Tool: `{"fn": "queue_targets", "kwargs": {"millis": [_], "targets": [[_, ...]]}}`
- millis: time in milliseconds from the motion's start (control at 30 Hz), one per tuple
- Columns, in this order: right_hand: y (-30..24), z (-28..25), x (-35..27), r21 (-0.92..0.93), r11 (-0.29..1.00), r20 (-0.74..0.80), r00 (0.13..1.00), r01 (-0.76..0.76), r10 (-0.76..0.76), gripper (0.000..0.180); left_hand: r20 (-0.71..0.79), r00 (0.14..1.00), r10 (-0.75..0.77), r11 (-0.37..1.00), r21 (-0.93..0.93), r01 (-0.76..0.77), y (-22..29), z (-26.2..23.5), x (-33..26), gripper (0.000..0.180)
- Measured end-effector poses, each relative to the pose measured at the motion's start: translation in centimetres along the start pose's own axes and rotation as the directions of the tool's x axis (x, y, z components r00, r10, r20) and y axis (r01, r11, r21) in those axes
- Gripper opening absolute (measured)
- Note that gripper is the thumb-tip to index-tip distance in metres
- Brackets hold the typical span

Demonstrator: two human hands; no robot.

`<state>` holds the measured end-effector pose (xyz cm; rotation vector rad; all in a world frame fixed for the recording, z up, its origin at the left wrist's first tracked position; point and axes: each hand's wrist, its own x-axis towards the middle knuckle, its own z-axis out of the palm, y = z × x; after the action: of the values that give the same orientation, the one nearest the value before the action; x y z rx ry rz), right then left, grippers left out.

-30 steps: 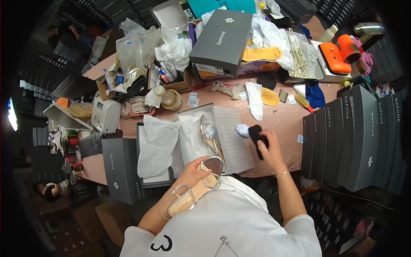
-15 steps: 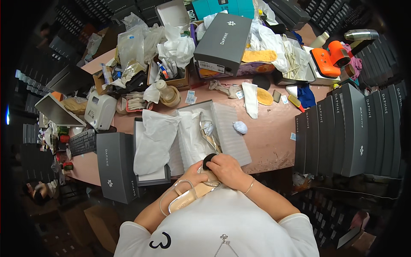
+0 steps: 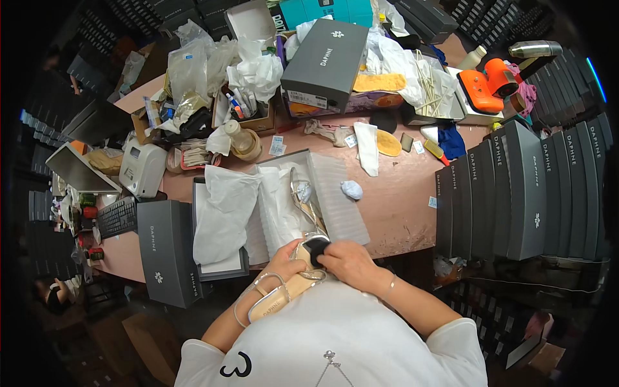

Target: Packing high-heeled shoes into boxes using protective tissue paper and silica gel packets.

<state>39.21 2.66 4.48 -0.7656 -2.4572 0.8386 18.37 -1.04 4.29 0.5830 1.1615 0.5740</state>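
Close to my body, my left hand point(image 3: 284, 263) is closed round a sandal point(image 3: 269, 304) with a beige insole and thin silvery straps. Its heel-strap end lies over my left wrist, and the toe points away from me. My right hand point(image 3: 353, 266) pinches a black, soft-looking pad point(image 3: 316, 249) and presses it against the toe end of the sandal. Just beyond my hands, a second silvery sandal point(image 3: 302, 201) lies in an open grey shoebox point(image 3: 284, 160) lined with white tissue paper point(image 3: 276, 193). The fingertips of my right hand are partly hidden by the pad.
Left of the open box lies a box part point(image 3: 242, 263) with crumpled tissue. A closed grey shoebox point(image 3: 169, 251) stands beside it. At the right is a row of upright shoeboxes point(image 3: 516, 193). A tissue ball point(image 3: 351, 189), yellow pad point(image 3: 389, 144) and red-and-yellow brush point(image 3: 435, 152) lie beyond.
My right hand has shifted slightly toward me and to the right, the black pad moving along the sandal's toe end. The whole view has swung a little, moving the table contents left.
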Motion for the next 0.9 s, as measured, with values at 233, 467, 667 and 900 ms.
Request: {"fn": "queue_targets", "kwargs": {"millis": [233, 467, 667, 900], "targets": [[-0.6, -1.0, -1.5, 0.103, 0.991, -0.064, 0.993, -0.089, 0.096, 0.019, -0.001, 1.000, 0.023, 0.999, 0.049, -0.023, -0.6, 0.4, 0.8, 0.054], [9.4, -1.4, 0.1, 0.055, 0.937, -0.373, 0.863, -0.346, 0.340, 0.019, 0.037, 0.999, 0.015, 0.998, 0.059, -0.017, 1.7, 3.4, 1.2, 0.055], [19.5, -2.5, -3.8, -0.224, 0.757, -0.409, 0.764, -0.614, 0.498, 0.040, -0.104, 0.986, 0.131, 0.928, -0.337, -0.159, 0.3, 2.7, 2.3, 0.061], [19.6, 1.3, 1.0, -0.218, 0.917, -0.116, 0.942, -0.334, 0.315, 0.050, -0.120, 0.937, 0.327, 0.919, 0.270, -0.286, 1.6, 2.5, -0.2, 0.047]]}}
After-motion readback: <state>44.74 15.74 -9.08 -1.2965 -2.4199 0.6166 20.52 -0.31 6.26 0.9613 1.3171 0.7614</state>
